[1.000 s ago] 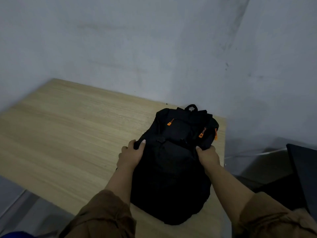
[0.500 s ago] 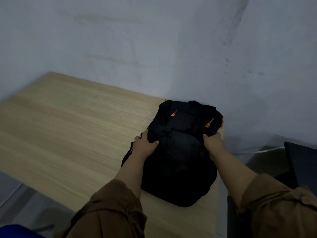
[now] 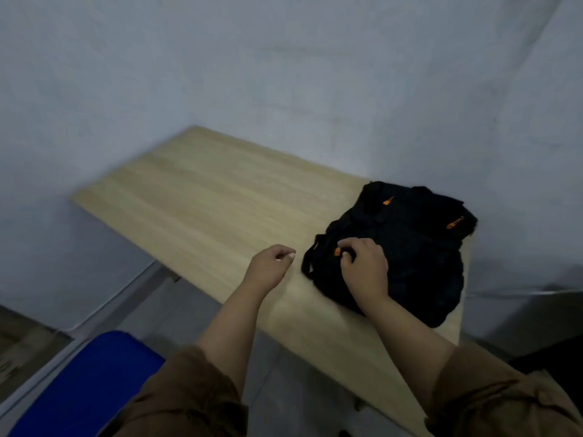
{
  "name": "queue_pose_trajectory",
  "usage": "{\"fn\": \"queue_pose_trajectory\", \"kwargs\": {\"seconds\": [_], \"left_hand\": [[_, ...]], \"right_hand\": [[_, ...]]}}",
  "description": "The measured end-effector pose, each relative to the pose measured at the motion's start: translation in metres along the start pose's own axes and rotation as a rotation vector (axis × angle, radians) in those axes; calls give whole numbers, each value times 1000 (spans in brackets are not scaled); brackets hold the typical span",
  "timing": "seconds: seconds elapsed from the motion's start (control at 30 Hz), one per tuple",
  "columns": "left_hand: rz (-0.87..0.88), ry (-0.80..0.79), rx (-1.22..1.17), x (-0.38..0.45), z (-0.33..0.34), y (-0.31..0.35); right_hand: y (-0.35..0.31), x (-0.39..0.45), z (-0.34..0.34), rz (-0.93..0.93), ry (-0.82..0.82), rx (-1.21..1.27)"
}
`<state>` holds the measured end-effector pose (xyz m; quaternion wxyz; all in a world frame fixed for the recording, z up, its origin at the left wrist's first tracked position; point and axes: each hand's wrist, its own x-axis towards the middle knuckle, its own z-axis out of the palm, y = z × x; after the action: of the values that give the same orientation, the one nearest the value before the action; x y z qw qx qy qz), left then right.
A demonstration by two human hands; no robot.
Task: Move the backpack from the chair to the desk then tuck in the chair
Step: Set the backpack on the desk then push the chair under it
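Observation:
A black backpack (image 3: 410,247) with orange zipper pulls lies flat on the right end of the light wooden desk (image 3: 205,197), close to the wall. My left hand (image 3: 268,268) hovers over the desk just left of the backpack, fingers loosely curled, holding nothing. My right hand (image 3: 366,266) is over the backpack's near left part, fingers curled by an orange zipper pull; whether it still touches the fabric is unclear. The blue chair (image 3: 85,383) shows at the lower left, in front of the desk.
Grey walls close the desk in behind and on the right. A dark object (image 3: 555,351) sits low at the right edge. Grey floor (image 3: 186,304) lies between the chair and the desk's front edge.
Both hands have come off the backpack's sides; the left hand moved left onto open desk. The view swung left, bringing the blue chair into sight.

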<state>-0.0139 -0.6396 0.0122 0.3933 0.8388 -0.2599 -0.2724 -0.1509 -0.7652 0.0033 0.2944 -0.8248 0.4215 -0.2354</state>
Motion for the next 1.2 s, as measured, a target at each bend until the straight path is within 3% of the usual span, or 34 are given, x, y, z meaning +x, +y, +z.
{"fn": "queue_pose_trajectory", "kwargs": {"seconds": [0.33,0.5,0.87,1.03,1.2], "left_hand": [[-85,198,-57,-149,-122,-125],[-183,360,-31,-226,-173,-186],[-268,740,1,-374,-222,-268],[-247,886,130,-422,-259,-295],[-197,946,282,-448,-306,-341]], "right_hand": [[-112,-170,102,-242,-289,102],[-164,-246,136,-450,-437,115],[-229,-382,176,-876,-760,-73],[-262,-432,186,-1071,-818,-149],[-300,-473,209,-1099,-816,-162]]}}
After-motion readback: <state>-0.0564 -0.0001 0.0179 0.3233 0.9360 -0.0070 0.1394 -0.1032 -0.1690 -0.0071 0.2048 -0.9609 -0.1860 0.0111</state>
